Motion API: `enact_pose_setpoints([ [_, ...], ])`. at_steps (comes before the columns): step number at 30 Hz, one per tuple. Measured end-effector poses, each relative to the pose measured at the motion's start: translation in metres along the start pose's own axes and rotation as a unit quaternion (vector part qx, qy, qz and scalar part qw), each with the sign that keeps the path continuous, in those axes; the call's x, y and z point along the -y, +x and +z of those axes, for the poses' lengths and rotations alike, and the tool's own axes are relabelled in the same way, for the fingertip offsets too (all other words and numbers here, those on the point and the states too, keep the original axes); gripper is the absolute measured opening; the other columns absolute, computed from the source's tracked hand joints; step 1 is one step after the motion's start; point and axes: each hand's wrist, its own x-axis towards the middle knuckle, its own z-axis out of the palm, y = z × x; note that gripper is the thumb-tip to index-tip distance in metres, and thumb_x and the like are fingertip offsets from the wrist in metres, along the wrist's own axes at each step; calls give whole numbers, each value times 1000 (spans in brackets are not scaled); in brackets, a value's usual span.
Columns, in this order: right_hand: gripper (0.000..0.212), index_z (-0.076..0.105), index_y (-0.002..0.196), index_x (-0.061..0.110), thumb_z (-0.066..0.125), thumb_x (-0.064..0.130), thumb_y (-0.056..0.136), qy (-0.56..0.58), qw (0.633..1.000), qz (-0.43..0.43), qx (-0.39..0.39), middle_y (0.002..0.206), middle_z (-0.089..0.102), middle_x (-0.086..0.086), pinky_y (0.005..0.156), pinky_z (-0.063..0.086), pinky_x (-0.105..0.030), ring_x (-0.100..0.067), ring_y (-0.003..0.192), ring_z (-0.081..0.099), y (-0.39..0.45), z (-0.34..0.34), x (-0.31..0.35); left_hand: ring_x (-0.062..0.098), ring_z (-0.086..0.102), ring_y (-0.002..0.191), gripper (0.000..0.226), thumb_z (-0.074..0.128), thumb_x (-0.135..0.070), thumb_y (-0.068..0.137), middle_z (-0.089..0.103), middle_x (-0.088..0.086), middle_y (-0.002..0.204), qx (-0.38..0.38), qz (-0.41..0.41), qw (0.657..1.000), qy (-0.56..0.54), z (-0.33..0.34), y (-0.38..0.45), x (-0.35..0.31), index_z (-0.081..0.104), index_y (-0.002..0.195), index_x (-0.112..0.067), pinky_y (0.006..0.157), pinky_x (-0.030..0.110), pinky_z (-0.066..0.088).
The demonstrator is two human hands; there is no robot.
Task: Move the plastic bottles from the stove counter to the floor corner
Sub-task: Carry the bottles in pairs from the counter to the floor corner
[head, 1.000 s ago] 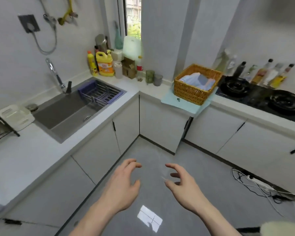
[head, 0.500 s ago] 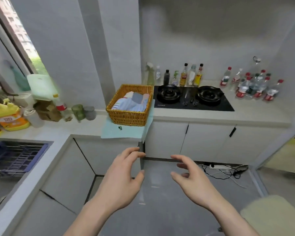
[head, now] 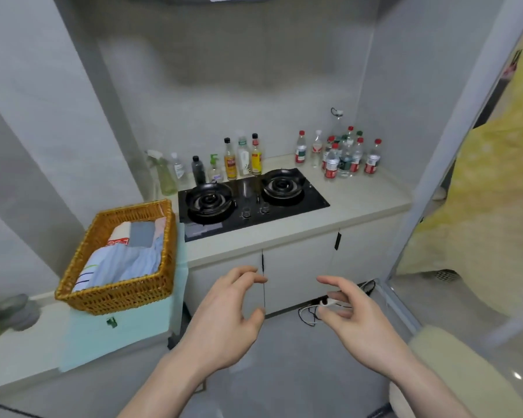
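Note:
Several clear plastic bottles (head: 343,158) with red caps and labels stand clustered at the back right of the beige stove counter (head: 354,203), right of the black hob (head: 248,197). My left hand (head: 224,321) and my right hand (head: 360,321) hover low in front of the cabinet doors, well short of the bottles. Both hands hold nothing, with fingers loosely curled and palms facing each other.
Sauce and spray bottles (head: 230,161) line the wall behind the hob. A wicker basket (head: 118,291) of folded cloth sits on a pale green box at the left. A power strip and cables (head: 323,303) lie on the floor under the cabinets. A yellow curtain (head: 480,191) hangs at the right.
The view has swung right from the sink to the stove counter and drawn closer. Both hands kept their loosely curled pose in front of me.

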Motion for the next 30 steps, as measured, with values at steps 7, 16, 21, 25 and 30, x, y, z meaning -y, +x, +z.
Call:
enact_pose_setpoints([
  [7, 44, 52, 123, 60, 67, 30, 96, 8, 1000, 0, 1, 123, 53, 27, 91, 48, -17, 0, 116, 59, 110, -75, -24, 1, 51, 110, 43, 62, -34, 89, 36, -31, 141, -6, 3, 1000, -16, 28, 129, -35, 51, 130, -43, 102, 13, 32],
  [16, 43, 52, 124, 58, 65, 27, 96, 6, 999, -20, 25, 122, 53, 22, 91, 42, -13, 6, 115, 54, 243, -143, -30, -5, 40, 130, 42, 63, -35, 89, 36, -33, 141, -35, -24, 999, -15, 51, 249, -43, 51, 128, -44, 109, 16, 30],
  [21, 43, 53, 124, 55, 65, 25, 97, -7, 999, -32, 19, 124, 53, 30, 88, 43, -10, 13, 116, 51, 317, -162, -34, -6, 44, 126, 41, 62, -34, 90, 36, -34, 140, -37, -26, 999, -22, 58, 326, -26, 51, 128, -43, 107, 18, 36],
  [25, 41, 55, 123, 55, 66, 26, 96, -8, 999, -34, 0, 128, 54, 31, 91, 44, -11, 22, 118, 47, 375, -173, -35, -4, 45, 126, 42, 62, -35, 90, 36, -34, 139, -33, -14, 999, -35, 63, 390, -12, 52, 130, -43, 106, 19, 38],
  [30, 41, 55, 123, 55, 66, 25, 96, -14, 999, -25, -21, 131, 51, 33, 96, 47, -18, 14, 120, 51, 437, -196, -37, -3, 47, 123, 42, 62, -35, 92, 37, -33, 139, -15, 4, 999, -39, 67, 475, -2, 51, 131, -41, 103, 16, 38],
])
